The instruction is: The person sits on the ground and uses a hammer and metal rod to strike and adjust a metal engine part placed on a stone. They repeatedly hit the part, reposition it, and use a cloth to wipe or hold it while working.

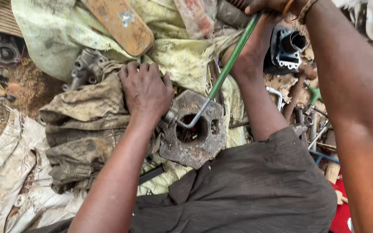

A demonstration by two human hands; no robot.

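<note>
My left hand [145,88] presses flat on a dirty olive rag [83,125] beside a rusty metal engine block [195,129] with a round bore in its middle. At the top edge, my right hand [273,5] grips the green handle of a long bent wrench [229,64]. The wrench's steel end hooks down onto the block's left side, next to my left hand. My bent leg in dark cloth lies just below the block.
A black finned cylinder [286,49] stands at the upper right. Loose tools and metal rods [309,125] lie at the right. Yellowish sacking [182,56] covers the ground, a worn wooden piece [119,23] lies at the top, and grey engine parts [83,69] sit at the upper left.
</note>
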